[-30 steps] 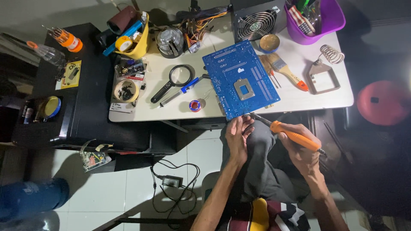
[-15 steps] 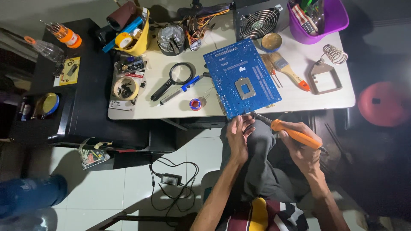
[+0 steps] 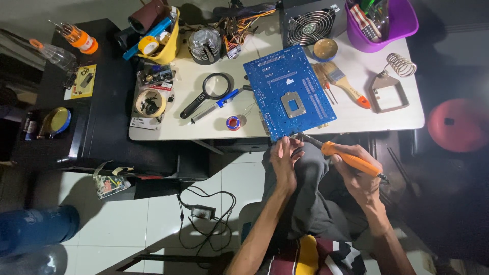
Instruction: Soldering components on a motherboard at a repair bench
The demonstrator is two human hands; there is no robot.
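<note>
My right hand (image 3: pixel 359 173) grips an orange-handled soldering iron (image 3: pixel 342 157); its dark tip points left to the near edge of a blue circuit board (image 3: pixel 288 90) on the white table (image 3: pixel 387 118). My left hand (image 3: pixel 284 159) hovers just below that board edge, beside the iron's tip, with fingers bent together; whether it pinches something small I cannot tell. Both hands sit over my grey-trousered knee.
On the table lie a magnifying glass (image 3: pixel 208 92), a small solder spool (image 3: pixel 233 122), a paintbrush (image 3: pixel 345 84), a wire iron stand (image 3: pixel 391 86), a purple tub (image 3: pixel 383 21), a fan grille (image 3: pixel 310 26) and a yellow container (image 3: pixel 162 36). A black side table (image 3: pixel 102 122) stands left. Cables and an adapter (image 3: pixel 202 212) lie on the tiled floor.
Both hands and the iron stay at the board's near edge; only slight finger shifts of the left hand show.
</note>
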